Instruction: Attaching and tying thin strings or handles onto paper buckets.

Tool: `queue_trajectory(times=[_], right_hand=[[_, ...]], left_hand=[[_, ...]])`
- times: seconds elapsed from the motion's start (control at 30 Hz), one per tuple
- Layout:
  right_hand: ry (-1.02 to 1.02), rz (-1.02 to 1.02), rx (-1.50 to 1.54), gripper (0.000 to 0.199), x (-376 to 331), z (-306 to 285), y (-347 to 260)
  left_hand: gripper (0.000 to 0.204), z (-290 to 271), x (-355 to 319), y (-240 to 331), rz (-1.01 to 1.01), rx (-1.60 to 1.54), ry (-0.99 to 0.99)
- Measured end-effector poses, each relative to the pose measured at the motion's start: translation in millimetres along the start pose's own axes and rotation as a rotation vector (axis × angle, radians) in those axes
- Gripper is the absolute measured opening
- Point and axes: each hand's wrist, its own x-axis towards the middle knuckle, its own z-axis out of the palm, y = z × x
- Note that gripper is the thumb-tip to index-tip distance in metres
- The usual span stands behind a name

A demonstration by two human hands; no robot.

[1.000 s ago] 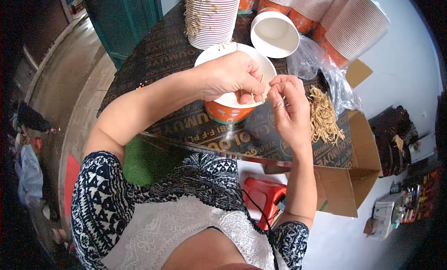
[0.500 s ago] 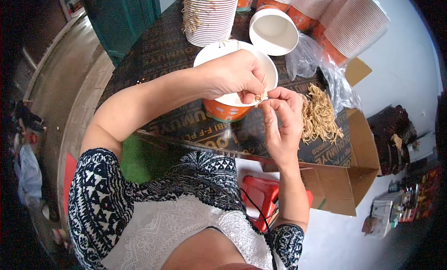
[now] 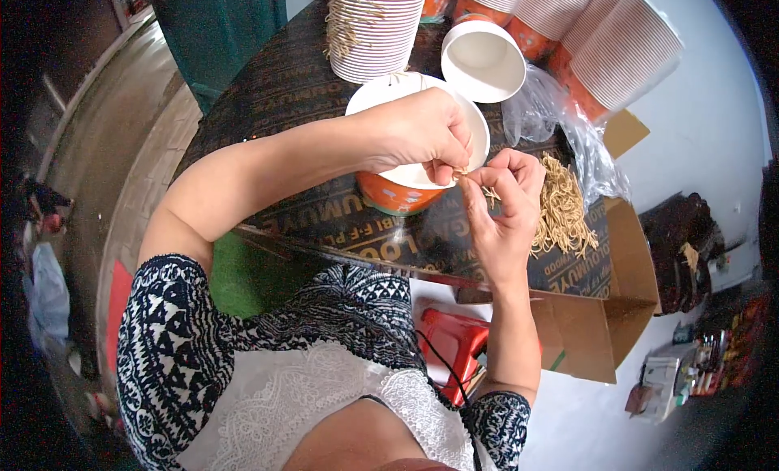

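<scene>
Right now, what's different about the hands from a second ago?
The right hand has moved a little left and toward the body, closing in on the tan strands that the left hand pinches. I can't tell whether it has gripped them. The upright bowl, tipped bowl and strand pile stayed put.

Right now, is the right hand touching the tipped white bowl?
Apart: the head view shows dark tabletop between the right hand and the tipped white bowl.
</scene>
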Motion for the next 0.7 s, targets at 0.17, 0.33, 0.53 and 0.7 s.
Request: queue_trajectory(times=[0.17,0.33,0.53,0.7], right_hand=[[-0.029,0.037,0.03,0.015,2.6,-0.6,0.0],[0.031,0.07,0.073,0.016,-2.5,2.1,2.8],[0.065,0.045,0.074,0.016,-1.1,6.8,2.0],[0.051,0.019,0.055,0.013,-1.7,5.1,4.0]], left_hand=[[0.007,0.6,0.6,3.7,0.003,0.039,-0.016],[0.007,0.0,1.1,2.6,0.004,-0.01,-0.019],[0.007,-0.4,0.9,3.3,0.0,-0.025,-0.02],[0.008,-1.7,1.2,3.0,0.007,0.001,-0.046]])
